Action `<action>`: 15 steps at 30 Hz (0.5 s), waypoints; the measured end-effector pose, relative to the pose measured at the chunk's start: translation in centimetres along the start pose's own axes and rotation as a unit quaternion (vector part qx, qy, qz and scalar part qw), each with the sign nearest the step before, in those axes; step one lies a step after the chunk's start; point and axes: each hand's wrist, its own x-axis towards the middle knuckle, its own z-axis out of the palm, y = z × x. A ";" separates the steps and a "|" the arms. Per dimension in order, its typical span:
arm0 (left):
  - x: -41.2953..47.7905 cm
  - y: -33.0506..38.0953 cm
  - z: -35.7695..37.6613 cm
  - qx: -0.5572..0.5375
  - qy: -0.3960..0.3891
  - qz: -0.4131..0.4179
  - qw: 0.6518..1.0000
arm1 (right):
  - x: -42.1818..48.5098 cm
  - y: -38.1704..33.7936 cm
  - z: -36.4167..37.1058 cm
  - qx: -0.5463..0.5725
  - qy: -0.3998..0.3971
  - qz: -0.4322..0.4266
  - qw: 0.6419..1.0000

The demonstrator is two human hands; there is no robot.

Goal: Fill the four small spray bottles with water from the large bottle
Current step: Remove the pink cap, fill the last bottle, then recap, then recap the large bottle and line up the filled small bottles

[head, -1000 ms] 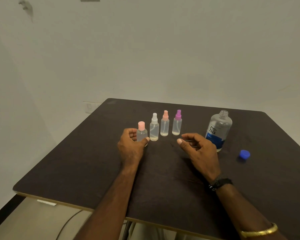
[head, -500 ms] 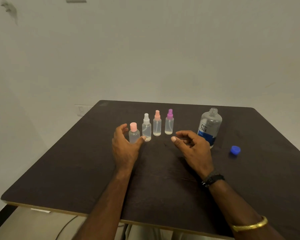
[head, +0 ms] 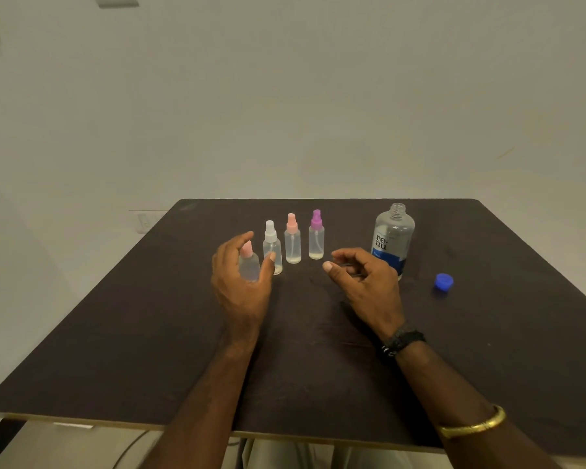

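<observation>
Dark surface (head: 115,333), near edge cut off at the frame bottom. One large bottle (head: 393,231) stands at the right rear: clear, uncapped, blue label, with its lower part partly hidden behind the right grip (head: 366,282) (loosely curled, holding nothing). The left grip (head: 241,286) is wrapped round the pink-capped bottle (head: 249,267), which is tilted, blurred and left of the row. Four small bottles in all. The other three stand upright, little liquid in each: white-topped bottle (head: 271,245), peach-topped bottle (head: 292,242), purple-topped bottle (head: 316,238). One blue cap (head: 443,282) lies right of the large bottle.
</observation>
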 end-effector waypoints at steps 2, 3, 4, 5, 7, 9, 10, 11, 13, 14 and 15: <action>-0.4 0.4 0.2 -0.012 -0.025 0.023 0.999 | -0.1 0.0 0.0 0.001 0.004 -0.002 1.000; -0.6 0.7 0.3 -0.021 -0.044 0.030 0.998 | -0.1 -0.1 -0.1 0.001 0.006 -0.003 1.000; -0.9 1.0 0.3 -0.031 -0.068 0.032 0.997 | -0.1 -0.1 -0.1 0.002 0.009 -0.005 1.000; -1.2 1.3 0.3 -0.039 -0.095 0.032 0.994 | -0.2 -0.1 -0.1 0.002 0.013 -0.007 1.000; -1.5 1.7 0.4 -0.050 -0.145 0.032 0.988 | -0.2 -0.1 -0.2 -0.001 0.020 -0.014 1.000; -1.7 1.8 0.7 -0.066 -0.191 0.031 0.979 | -0.3 -0.1 -0.4 -0.001 0.028 -0.019 0.999; -1.8 1.8 1.0 -0.074 -0.215 0.029 0.973 | -0.3 0.0 -0.5 0.000 0.033 -0.021 0.999; -1.9 1.8 1.3 -0.078 -0.238 0.028 0.968 | -0.4 0.0 -0.6 0.001 0.037 -0.022 0.999; -2.0 1.8 1.9 -0.084 -0.272 0.023 0.958 | -0.4 0.0 -0.8 0.003 0.046 -0.018 0.999; -2.0 1.9 2.2 -0.089 -0.283 0.021 0.955 | -0.3 0.1 -0.9 0.005 0.051 -0.014 0.999; -2.1 2.0 2.5 -0.095 -0.291 0.018 0.952 | -0.3 0.1 -1.0 0.007 0.056 -0.012 0.998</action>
